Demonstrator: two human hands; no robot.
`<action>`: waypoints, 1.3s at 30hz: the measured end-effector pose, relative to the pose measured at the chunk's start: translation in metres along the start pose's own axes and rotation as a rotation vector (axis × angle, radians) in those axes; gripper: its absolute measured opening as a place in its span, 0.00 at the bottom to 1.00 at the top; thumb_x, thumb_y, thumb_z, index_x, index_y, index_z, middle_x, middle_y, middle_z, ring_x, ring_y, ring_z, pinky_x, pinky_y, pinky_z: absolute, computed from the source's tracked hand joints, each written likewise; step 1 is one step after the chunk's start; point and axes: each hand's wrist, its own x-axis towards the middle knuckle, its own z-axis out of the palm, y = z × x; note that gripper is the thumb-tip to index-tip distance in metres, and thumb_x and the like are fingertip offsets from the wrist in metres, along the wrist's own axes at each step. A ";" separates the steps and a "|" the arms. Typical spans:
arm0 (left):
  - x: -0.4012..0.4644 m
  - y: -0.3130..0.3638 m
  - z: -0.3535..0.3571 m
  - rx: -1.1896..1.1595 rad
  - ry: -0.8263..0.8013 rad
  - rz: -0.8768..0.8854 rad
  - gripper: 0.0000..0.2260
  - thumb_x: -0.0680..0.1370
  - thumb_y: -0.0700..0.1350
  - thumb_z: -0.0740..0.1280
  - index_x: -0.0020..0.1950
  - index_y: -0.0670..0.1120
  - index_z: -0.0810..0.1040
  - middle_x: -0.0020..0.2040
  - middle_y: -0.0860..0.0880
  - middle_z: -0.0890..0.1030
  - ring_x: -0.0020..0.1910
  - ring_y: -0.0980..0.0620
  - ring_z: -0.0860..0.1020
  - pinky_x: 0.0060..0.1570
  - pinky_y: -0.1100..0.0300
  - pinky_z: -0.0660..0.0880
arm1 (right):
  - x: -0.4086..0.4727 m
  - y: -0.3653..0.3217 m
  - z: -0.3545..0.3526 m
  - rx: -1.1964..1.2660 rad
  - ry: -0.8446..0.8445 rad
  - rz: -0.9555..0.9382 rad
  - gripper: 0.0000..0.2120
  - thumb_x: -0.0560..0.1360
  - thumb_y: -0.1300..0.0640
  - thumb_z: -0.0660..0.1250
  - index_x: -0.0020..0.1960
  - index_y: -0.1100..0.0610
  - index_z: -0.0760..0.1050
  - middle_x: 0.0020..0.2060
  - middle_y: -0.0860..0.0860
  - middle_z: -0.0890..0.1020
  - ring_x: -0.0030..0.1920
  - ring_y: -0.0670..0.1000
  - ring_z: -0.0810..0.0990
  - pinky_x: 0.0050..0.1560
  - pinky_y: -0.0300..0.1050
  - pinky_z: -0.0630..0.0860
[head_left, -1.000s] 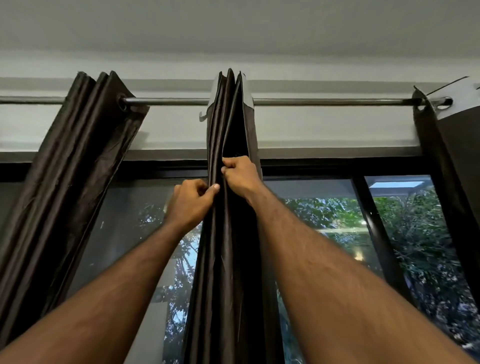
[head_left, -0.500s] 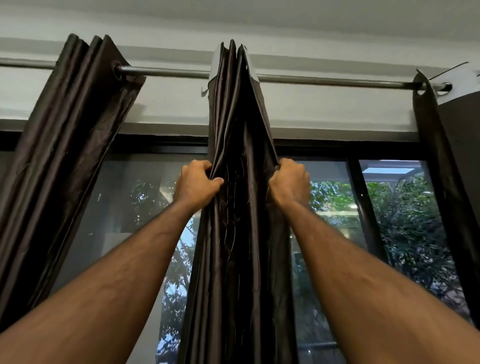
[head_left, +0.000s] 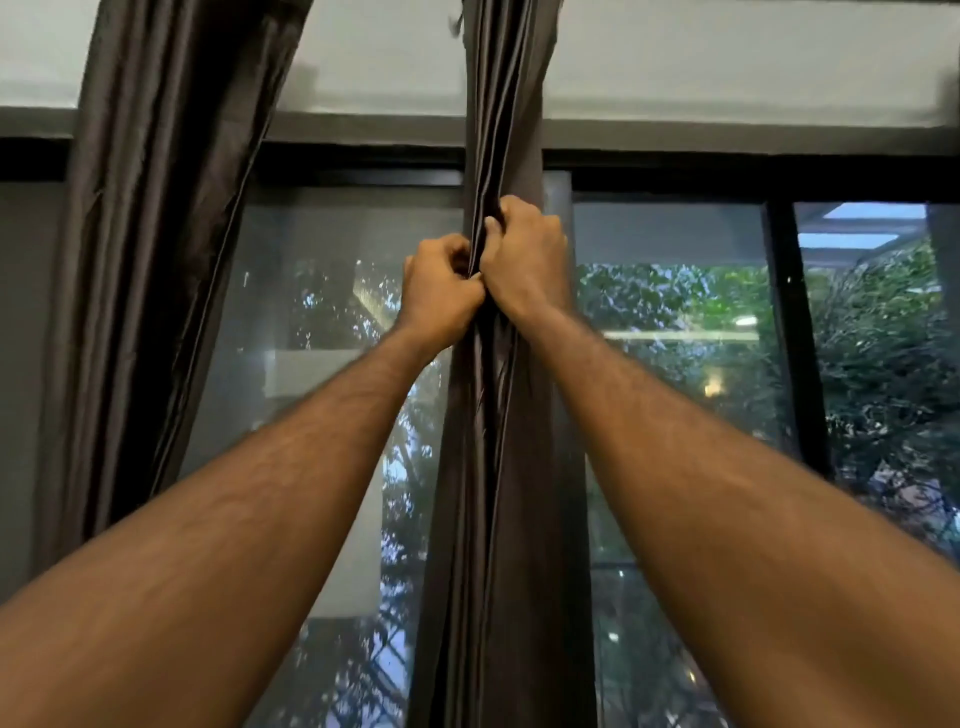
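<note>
My left grip (head_left: 441, 296) is curled tight round the folds of the dark brown, sheeny pleated curtain panel (head_left: 511, 493) — my right grip (head_left: 527, 260) clenches the same bunch just above and beside it, the two touching. The panel hangs gathered into a narrow column before the middle of the black-framed glass window (head_left: 322, 338). A second dark brown gathered curtain (head_left: 156, 234) hangs at the left — well apart from the one I hold.

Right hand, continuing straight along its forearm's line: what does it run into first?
The gathered middle curtain that the right hand grips; its folds lie directly ahead. Behind them is probably the dark window frame, though depth is unclear.
</note>
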 end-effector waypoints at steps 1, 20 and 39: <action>-0.014 -0.003 0.002 -0.057 -0.012 -0.015 0.03 0.70 0.41 0.67 0.40 0.44 0.80 0.35 0.51 0.81 0.33 0.56 0.76 0.33 0.61 0.72 | -0.014 0.004 -0.001 0.046 0.017 0.002 0.06 0.80 0.54 0.63 0.55 0.54 0.74 0.49 0.56 0.83 0.50 0.60 0.81 0.42 0.47 0.71; -0.363 -0.104 0.020 -0.138 -0.190 -0.456 0.09 0.70 0.42 0.77 0.49 0.47 0.84 0.40 0.50 0.85 0.38 0.52 0.84 0.42 0.56 0.82 | -0.378 0.100 -0.023 0.101 -0.254 0.102 0.28 0.76 0.64 0.69 0.70 0.49 0.61 0.61 0.54 0.78 0.48 0.60 0.82 0.44 0.52 0.79; -0.493 -0.120 0.004 0.015 -0.109 -0.481 0.17 0.70 0.53 0.77 0.55 0.49 0.84 0.52 0.54 0.82 0.54 0.55 0.80 0.55 0.59 0.77 | -0.522 0.104 -0.052 0.074 -0.381 0.374 0.19 0.76 0.64 0.69 0.65 0.55 0.71 0.58 0.49 0.76 0.57 0.42 0.75 0.59 0.34 0.74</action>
